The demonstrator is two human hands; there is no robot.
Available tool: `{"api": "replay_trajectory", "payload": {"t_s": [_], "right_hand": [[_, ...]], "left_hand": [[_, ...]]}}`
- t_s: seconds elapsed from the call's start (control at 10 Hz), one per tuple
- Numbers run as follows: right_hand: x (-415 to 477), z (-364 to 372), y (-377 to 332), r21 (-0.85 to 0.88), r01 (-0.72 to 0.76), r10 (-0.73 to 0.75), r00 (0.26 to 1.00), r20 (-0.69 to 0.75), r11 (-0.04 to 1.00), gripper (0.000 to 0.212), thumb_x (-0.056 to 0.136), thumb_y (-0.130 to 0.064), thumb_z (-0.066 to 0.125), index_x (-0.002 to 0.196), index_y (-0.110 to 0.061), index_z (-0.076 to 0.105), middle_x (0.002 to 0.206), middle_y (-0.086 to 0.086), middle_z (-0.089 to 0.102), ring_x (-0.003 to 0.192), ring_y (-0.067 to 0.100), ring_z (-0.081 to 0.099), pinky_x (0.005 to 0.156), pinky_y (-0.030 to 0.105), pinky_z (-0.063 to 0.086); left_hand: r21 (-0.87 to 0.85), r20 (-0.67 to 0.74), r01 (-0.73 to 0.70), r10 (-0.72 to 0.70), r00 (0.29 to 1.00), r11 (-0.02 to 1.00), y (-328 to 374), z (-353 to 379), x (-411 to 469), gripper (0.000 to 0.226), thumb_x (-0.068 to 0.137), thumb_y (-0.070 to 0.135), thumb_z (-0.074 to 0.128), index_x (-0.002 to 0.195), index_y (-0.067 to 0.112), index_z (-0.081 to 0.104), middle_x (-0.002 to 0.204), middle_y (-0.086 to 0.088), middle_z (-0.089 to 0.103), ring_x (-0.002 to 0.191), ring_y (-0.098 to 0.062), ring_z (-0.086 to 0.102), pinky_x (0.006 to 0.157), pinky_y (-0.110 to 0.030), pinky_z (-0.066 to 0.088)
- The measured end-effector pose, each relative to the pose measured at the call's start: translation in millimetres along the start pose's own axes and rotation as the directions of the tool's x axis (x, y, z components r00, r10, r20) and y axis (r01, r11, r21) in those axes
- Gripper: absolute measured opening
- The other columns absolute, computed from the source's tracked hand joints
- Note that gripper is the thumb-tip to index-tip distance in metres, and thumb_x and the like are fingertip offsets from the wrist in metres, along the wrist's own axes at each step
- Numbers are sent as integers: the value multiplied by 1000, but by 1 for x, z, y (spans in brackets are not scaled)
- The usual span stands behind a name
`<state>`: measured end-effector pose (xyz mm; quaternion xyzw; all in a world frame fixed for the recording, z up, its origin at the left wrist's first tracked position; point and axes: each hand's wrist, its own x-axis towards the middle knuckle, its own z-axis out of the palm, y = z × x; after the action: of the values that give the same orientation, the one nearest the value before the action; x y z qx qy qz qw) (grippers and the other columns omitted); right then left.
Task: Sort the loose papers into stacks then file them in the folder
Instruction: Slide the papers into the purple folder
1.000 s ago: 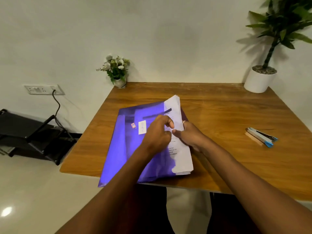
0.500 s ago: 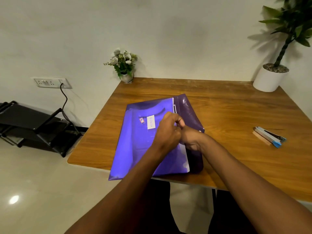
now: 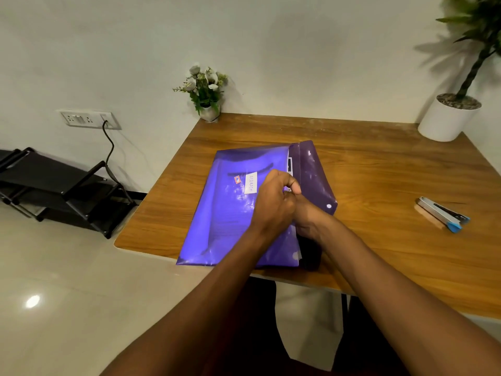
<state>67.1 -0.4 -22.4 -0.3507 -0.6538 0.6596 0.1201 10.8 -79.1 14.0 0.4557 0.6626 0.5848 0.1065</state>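
Left hand pinched the open edge of a purple plastic folder.
Right hand: fingers hidden, grip unclear; folder overhung the front of the wooden bench.

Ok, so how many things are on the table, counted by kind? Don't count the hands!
Potted plants: 2, the small flower pot and the big white pot
Folders: 1, the purple folder
Staplers: 1, the stapler
Total: 4
The papers inside the folder show only an edge, so they cannot be counted.
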Motion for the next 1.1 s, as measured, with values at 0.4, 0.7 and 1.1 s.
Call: {"api": "replay_trajectory", "payload": {"t_s": [0.4, 0.7, 1.1], "right_hand": [[-13, -1, -5, -377, 91, -118, 992, -48, 922, 33, 106, 3, 37, 135, 9, 50, 101, 3, 62, 95, 22, 56, 84, 39, 50], [-23, -44, 21, -755, -90, -241, 917, -317, 650, 62, 100, -50, 55, 153, -22, 42, 147, 4, 36, 136, 32, 34, 114, 47, 28], [-25, -84, 23, -329, -158, -140, 676, -724, 931, 63, 86, -16, 80, 143, -7, 54, 127, 8, 67, 112, 23, 65, 79, 29, 53]], "left_hand": [[17, 32, 69, -70, 997, 997, 3, -4, 8, 39, 76, -16, 51, 74, 22, 57, 88, -3, 59, 74, 4, 54, 69, -13, 41], [206, 176, -100, 64, 982, 973, -41, -51, 8, 15, 90, 6, 66, 102, 13, 68, 109, 3, 62, 96, -12, 61, 87, -32, 49], [694, 425, -204, -164, 890, 691, -85, -13, -12, 84, 98, 63, 48, 162, 17, 20, 171, -2, 8, 158, -21, 1, 125, -46, -1]]}}
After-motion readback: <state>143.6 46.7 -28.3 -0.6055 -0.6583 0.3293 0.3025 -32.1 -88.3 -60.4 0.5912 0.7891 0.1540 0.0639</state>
